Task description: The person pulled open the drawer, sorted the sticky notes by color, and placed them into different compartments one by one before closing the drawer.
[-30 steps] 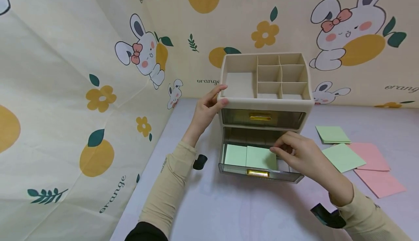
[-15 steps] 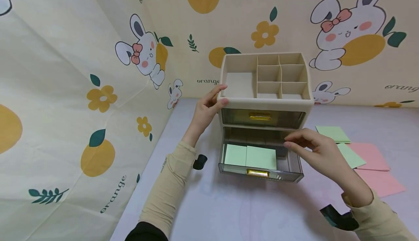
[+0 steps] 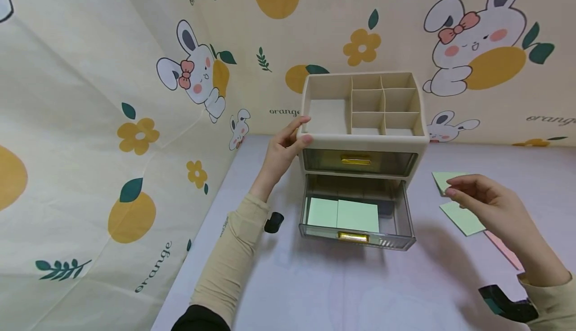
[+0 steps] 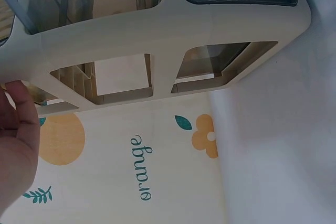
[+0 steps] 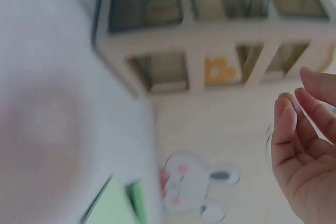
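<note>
A cream desk organizer (image 3: 364,142) stands at the back, its lower clear drawer (image 3: 310,231) pulled out. My left hand (image 3: 281,156) holds its left top edge, fingers at the rim and thumb on the front; part of that hand (image 4: 18,135) shows at the left wrist view's edge. Two stacks of green sticky notes (image 3: 358,216) lie side by side in the drawer, on its left and middle. My right hand (image 3: 506,216) is in the air right of the organizer, fingers loosely bent, holding nothing visible. Beneath it are green notes (image 3: 461,219) and partly hidden pink notes (image 3: 506,251).
Another green note stack (image 3: 443,180) lies farther back on the table. The upper drawer (image 3: 360,162), with a gold handle, is closed. Above it are open compartments (image 3: 368,123). A patterned cloth (image 3: 324,31) covers the wall behind and at left.
My right hand has withdrawn from the drawer and moved right, over the loose notes on the table. My left hand stays on the organizer. The green notes in the drawer are still.
</note>
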A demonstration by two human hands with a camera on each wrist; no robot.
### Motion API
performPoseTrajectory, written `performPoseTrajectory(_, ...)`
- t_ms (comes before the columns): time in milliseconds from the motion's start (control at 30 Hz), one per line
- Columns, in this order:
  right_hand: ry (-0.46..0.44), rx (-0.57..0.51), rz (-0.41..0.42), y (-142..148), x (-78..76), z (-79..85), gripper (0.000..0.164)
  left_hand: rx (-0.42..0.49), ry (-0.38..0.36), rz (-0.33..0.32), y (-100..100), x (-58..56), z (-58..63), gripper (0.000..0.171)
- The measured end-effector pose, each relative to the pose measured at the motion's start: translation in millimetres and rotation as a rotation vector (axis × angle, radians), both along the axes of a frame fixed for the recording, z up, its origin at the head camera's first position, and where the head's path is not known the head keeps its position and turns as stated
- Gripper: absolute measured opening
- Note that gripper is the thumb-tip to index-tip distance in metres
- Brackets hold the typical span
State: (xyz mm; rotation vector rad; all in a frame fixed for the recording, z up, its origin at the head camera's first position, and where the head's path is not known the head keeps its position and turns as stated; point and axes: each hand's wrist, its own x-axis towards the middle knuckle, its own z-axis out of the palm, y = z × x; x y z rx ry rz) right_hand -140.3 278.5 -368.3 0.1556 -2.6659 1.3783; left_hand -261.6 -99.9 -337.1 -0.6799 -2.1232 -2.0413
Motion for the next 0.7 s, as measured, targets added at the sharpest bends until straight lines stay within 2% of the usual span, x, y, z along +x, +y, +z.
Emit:
performPoseTrajectory(233, -0.072, -0.104, 0.009, 38, -8.0, -23.4, 0.021, -0.009, -0.004, -0.001, -1, -0.3, -1.9, 0.09)
performPoseTrajectory(300, -0.117, -0.07, -0.017, 46, -10.1, -28.7, 0.021, -0.01, -0.006, 0.0, -2, -0.2, -2.3, 0.09)
performPoseTrajectory(433, -0.237, 0.066, -0.087, 62, -13.4, -39.0, 0.022, -0.012, -0.01, -0.002, -2, 0.0, -2.4, 0.091)
performPoseTrajectory(500, -0.275, 0.105, -0.105, 70, -14.7, -45.7, 0.029, -0.017, -0.009, 0.0, -2, 0.3, -2.0, 0.091)
performPoseTrajectory(700, -0.335, 0.144, -0.179, 89, -16.3, -68.3, 0.063, -0.02, -0.006, 0.003, -1, 0.6, 0.1, 0.091)
